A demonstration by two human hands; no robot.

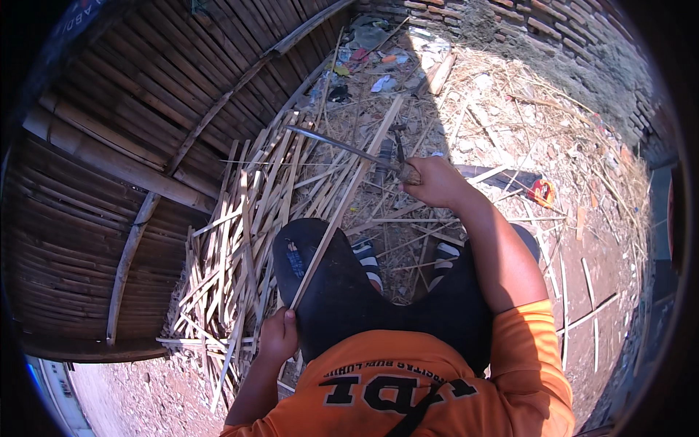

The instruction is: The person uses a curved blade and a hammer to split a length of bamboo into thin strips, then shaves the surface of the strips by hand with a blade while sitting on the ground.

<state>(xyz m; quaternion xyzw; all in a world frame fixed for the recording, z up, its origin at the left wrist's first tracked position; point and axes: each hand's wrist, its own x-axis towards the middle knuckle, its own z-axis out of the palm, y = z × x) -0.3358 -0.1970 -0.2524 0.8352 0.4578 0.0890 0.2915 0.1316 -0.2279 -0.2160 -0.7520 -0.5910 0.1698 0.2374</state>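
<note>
My left hand (279, 335) is closed around the near end of a long, pale bamboo strip (336, 222). The strip slants over my left thigh and away toward the far middle. In my right hand (437, 182) is the wooden handle of a long-bladed knife (331, 140). Its blade points left and crosses the strip past my knees; whether it touches the strip I cannot tell. Just beyond the right hand, a dark object (393, 142) stands near the strip, partly hidden by the hand and knife, its kind unclear.
A heap of split bamboo strips (247, 211) lies to my left beside a woven bamboo wall (131, 146). A handsaw with a red-orange handle (541, 192) rests on the right. Litter (384, 84) and dry straw cover the ground toward a brick wall (546, 29).
</note>
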